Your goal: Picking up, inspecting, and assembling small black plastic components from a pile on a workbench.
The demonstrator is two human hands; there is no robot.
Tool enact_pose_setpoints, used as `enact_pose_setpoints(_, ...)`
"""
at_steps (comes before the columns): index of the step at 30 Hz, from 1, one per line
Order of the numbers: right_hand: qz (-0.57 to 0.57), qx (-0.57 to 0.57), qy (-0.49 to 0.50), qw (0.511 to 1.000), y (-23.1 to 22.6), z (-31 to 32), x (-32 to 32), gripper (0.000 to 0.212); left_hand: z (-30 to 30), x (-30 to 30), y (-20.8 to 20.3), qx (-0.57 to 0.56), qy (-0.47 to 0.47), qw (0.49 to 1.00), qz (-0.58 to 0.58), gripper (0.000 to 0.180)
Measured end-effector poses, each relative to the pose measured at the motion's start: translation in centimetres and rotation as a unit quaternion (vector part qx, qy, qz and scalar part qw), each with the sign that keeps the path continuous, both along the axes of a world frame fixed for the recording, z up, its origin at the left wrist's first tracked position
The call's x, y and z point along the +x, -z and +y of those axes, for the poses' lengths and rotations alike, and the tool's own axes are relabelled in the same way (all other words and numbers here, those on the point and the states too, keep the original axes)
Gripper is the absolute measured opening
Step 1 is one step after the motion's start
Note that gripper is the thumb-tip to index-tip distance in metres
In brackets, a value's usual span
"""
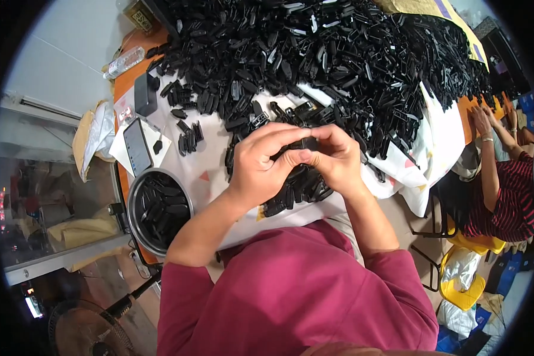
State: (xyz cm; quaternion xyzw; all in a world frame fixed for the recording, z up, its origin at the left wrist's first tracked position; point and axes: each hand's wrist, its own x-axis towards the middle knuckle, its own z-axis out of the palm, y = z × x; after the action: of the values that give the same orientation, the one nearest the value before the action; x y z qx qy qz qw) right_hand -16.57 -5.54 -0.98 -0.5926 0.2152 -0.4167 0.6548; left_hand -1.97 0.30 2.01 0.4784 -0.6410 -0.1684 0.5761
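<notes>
Over the near edge of the table, my left hand (262, 161) and my right hand (339, 159) meet at the fingertips. Between them they pinch a small black plastic part (306, 143); thumbs press it from the near side, fingers from the far side. Most of that part is covered, so its exact kind cannot be made out. Beneath and beyond my hands lie many loose black plastic pieces (296, 193), long and narrow. They run back into a large heap of similar black pieces (314, 53) across the table.
A round metal bowl (190, 202) with black pieces stands left. Beyond it are a phone (137, 145), a dark box (145, 95) and a clear bottle (124, 62). A fan (89, 326) is at lower left. Another person in a striped top (504, 199) works at right, near a yellow chair (463, 291).
</notes>
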Motion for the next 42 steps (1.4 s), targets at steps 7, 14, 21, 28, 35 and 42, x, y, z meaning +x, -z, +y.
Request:
enact_pose_setpoints(7, 0.026, -0.151, 0.025, 0.988, 0.6, 0.6, 0.9, 0.029, 1.8, 0.8, 0.1, 0.185, 0.089, 0.936, 0.285, 0.029)
enact_pose_setpoints(14, 0.055, -0.171, 0.027, 0.983, -1.1, 1.9, 1.6, 0.030, 2.5, 1.1, 2.4, 0.135, 0.171, 0.833, 0.509, 0.032)
enact_pose_setpoints(21, 0.043, -0.073, -0.016, 0.996, -1.9, 1.9, 1.2, 0.032, 2.8, 1.1, 1.5, 0.132, 0.152, 0.844, 0.497, 0.036)
enact_pose_setpoints(28, 0.141, 0.047, 0.101, 0.984, 0.9, -3.9, 0.9, 0.040, 5.5, 3.5, -0.6, 0.263, -0.058, 0.805, 0.529, 0.030)
enact_pose_setpoints(35, 0.519, -0.401, 0.071, 0.752, 2.5, -7.3, 5.8, 0.027, 15.6, 10.8, 0.3, 0.422, -0.498, 0.728, -0.211, 0.034)
enact_pose_setpoints(42, 0.634, -0.310, 0.002, 0.708, 2.9, -9.5, 9.8, 0.027, 4.8, 8.6, 1.2, 0.177, -0.301, 0.855, -0.384, 0.020)
